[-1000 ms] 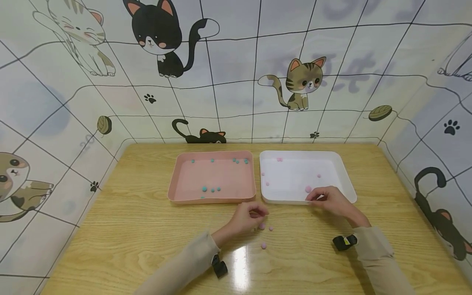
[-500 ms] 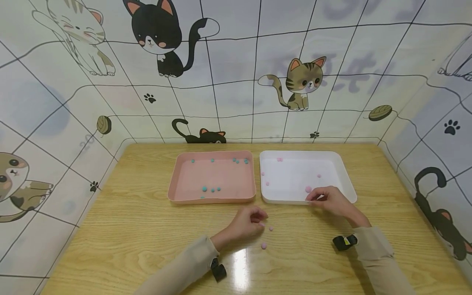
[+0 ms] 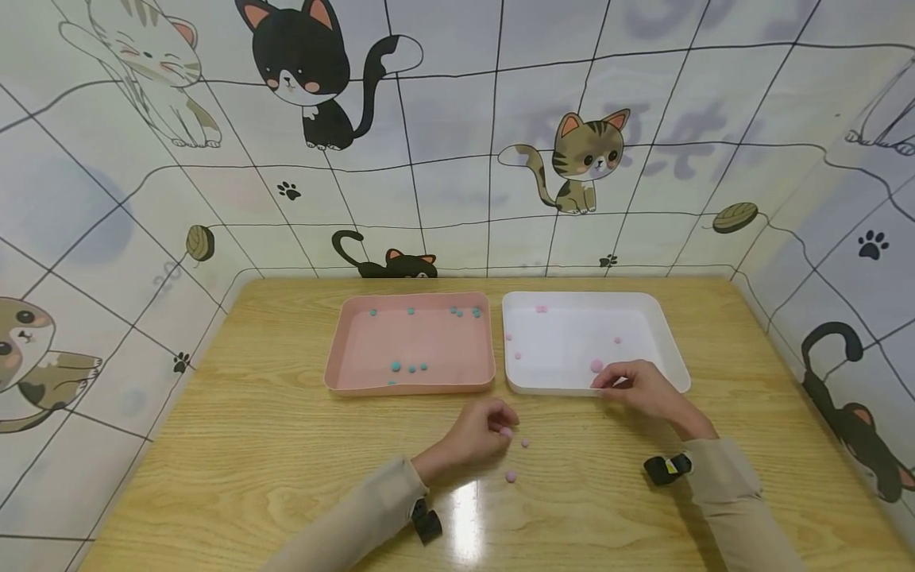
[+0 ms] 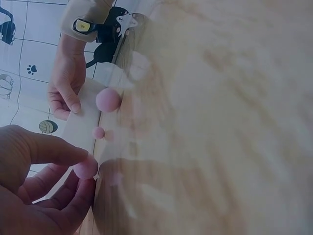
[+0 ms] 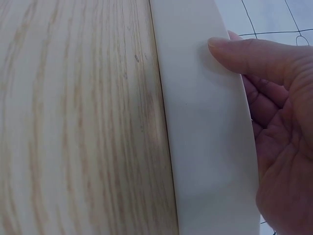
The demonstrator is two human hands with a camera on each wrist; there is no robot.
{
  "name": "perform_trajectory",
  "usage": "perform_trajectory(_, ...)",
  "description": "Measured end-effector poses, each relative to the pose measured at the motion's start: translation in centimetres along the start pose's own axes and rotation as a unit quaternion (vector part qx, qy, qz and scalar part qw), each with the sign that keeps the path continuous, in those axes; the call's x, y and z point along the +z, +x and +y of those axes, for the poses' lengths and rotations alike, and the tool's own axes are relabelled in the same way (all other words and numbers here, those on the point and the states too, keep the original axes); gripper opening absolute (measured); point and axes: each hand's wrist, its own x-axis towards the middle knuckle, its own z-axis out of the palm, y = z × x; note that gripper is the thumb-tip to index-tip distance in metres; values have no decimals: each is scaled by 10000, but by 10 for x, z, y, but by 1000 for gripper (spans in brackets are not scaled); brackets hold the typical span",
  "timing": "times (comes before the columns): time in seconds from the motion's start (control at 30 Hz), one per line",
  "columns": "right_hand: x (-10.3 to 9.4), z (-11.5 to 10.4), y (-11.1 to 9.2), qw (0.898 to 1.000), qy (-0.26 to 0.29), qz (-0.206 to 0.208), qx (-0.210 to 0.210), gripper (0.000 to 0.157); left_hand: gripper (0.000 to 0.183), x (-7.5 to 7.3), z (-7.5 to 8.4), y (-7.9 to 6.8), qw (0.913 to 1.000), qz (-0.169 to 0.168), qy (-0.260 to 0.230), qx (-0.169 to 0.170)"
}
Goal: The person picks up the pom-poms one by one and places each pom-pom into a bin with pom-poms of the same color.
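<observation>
My left hand (image 3: 477, 433) pinches a pink ball (image 4: 86, 167) between thumb and fingertips, low over the wooden table. Two more pink balls lie near it on the wood: a small one (image 3: 525, 443) just right of the fingertips and a larger one (image 3: 511, 477) closer to me. My right hand (image 3: 639, 389) grips the near wall of the white tray (image 5: 210, 132), thumb outside and fingers over the rim. Inside that tray lie several pink balls, the largest pink ball (image 3: 596, 366) right by the right fingertips.
A pink tray (image 3: 411, 391) stands left of the white one, with several teal balls (image 3: 396, 366) scattered in it. Both trays sit toward the back of the wooden table (image 3: 272, 445). Cat-printed cloth walls (image 3: 457, 119) enclose the back and sides.
The left hand has drawn slightly back toward me and taken hold of a pink ball that lay by its fingertips. My right hand stays on the white tray's edge.
</observation>
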Motion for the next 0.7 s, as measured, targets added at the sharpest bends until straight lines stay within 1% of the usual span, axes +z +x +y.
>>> perform_trajectory(0.1,-2,-15,-1,10000,7,6,-24,9,17,-1,0,1,9999,-6,-120,-43)
perform_trajectory(0.2,-4,-25,-1,10000,54,1,-69,9,16,-2,1,2,9996,-24,-237,-182)
perform_trajectory(0.27,-3,-20,-1,10000,33,-14,-59,9,15,-3,3,3,9993,-38,-276,-247)
perform_trajectory(0.33,-2,-11,-1,10000,18,-19,1,10,15,-4,6,5,9992,-26,-306,-252)
perform_trajectory(0.4,-1,0,0,10000,6,-17,59,9,15,-6,10,9,9990,30,-422,-152)
perform_trajectory(0.43,0,5,0,9999,24,-9,99,9,16,-7,12,11,9989,58,-468,-51)
perform_trajectory(0.5,0,11,1,9999,74,-29,127,8,16,-10,19,14,9983,107,-558,109)
perform_trajectory(0.57,1,13,1,9999,119,-32,91,7,16,-15,32,16,9974,114,-667,230)
perform_trajectory(0.7,0,8,1,10000,61,-45,26,8,14,-23,58,19,9968,118,-740,276)
